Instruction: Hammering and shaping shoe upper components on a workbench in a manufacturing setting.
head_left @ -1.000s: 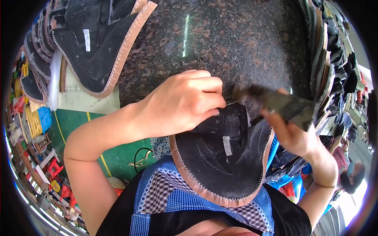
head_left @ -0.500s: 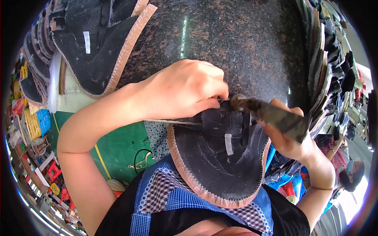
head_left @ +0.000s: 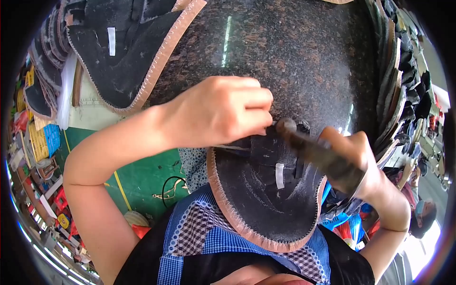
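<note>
A black shoe upper, with a tan edge zigzag-stitched in white and a white tab inside, hangs over the table's near edge against my apron. My left hand is closed, its fingertips pinching the far left edge of the upper; part of that edge is hidden under the fingers. Wrapped in my right hand is a metal shoemaker's hammer, blurred by motion. Its round face is close over the folded far edge of the upper, just right of my left fingertips. I cannot tell whether it touches.
Speckled dark stone covers the table. Another black upper lies at the far left, beside more stacked pieces. Piled dark pieces line the right side. Farther right, a person in a mask is partly visible. The floor is green.
The hammer has swung slightly down and left, its face nearer my left fingertips. My left hand has shifted a little on the edge. The whole view has moved slightly.
</note>
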Demonstrator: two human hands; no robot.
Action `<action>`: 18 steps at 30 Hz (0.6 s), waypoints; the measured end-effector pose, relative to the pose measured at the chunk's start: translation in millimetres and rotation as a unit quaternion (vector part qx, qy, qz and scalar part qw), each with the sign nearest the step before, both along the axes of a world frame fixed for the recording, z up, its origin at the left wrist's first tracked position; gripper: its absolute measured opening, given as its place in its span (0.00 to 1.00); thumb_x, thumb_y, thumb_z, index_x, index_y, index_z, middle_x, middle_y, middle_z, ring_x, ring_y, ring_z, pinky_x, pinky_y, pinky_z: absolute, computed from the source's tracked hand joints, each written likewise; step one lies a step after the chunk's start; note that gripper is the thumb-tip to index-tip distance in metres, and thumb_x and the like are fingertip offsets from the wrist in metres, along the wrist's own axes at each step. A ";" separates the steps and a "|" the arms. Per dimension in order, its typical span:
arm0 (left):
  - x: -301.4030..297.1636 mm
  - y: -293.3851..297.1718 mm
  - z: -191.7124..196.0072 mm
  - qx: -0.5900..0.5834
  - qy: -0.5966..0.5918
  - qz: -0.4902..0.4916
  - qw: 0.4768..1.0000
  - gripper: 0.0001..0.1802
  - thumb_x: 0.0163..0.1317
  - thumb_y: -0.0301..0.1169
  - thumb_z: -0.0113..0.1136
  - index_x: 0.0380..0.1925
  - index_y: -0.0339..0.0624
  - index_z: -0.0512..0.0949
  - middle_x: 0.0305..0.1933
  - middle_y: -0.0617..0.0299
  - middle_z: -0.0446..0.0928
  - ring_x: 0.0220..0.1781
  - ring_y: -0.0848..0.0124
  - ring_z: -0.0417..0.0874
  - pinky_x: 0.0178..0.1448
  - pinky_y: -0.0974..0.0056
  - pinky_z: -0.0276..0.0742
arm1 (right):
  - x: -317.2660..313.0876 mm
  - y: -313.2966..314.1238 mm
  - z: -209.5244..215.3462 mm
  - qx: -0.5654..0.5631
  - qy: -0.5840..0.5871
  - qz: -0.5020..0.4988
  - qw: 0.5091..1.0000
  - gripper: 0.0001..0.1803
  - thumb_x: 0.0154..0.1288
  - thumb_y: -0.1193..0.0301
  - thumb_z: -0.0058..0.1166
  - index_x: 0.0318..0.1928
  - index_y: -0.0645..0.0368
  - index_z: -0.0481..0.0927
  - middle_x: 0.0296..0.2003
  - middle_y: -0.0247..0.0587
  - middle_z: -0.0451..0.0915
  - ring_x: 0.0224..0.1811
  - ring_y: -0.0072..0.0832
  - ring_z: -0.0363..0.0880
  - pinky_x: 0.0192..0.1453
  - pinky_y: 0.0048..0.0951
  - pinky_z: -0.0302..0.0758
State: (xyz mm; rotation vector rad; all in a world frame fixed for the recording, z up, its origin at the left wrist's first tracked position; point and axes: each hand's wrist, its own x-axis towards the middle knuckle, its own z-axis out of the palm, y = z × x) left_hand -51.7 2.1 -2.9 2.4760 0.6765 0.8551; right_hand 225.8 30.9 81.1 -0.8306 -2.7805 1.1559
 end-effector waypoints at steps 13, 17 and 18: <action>3.0 -35.3 -8.2 0.012 -0.043 0.191 0.981 0.14 0.43 0.26 0.76 0.32 0.36 0.85 0.30 0.62 0.78 0.31 0.66 0.80 0.32 0.63 0.78 | -2.4 2.4 -15.9 -0.009 0.018 0.020 1.000 0.05 0.61 0.72 0.60 0.35 0.59 0.79 0.25 0.42 0.74 0.18 0.40 0.73 0.22 0.36 0.66; 8.0 -42.7 -9.0 -0.024 -0.071 0.222 0.972 0.15 0.41 0.27 0.78 0.32 0.37 0.85 0.30 0.63 0.78 0.32 0.66 0.79 0.33 0.64 0.75 | -12.8 3.6 -11.5 -0.049 -0.016 -0.076 0.996 0.08 0.66 0.70 0.58 0.32 0.63 0.78 0.23 0.45 0.72 0.17 0.37 0.72 0.21 0.35 0.65; 9.2 -45.6 -10.0 -0.021 -0.073 0.228 0.971 0.15 0.41 0.27 0.78 0.32 0.37 0.85 0.30 0.63 0.78 0.32 0.66 0.79 0.33 0.64 0.76 | -19.1 6.2 -2.3 0.037 -0.043 -0.042 0.998 0.09 0.67 0.70 0.57 0.31 0.62 0.78 0.23 0.44 0.72 0.17 0.37 0.72 0.22 0.35 0.65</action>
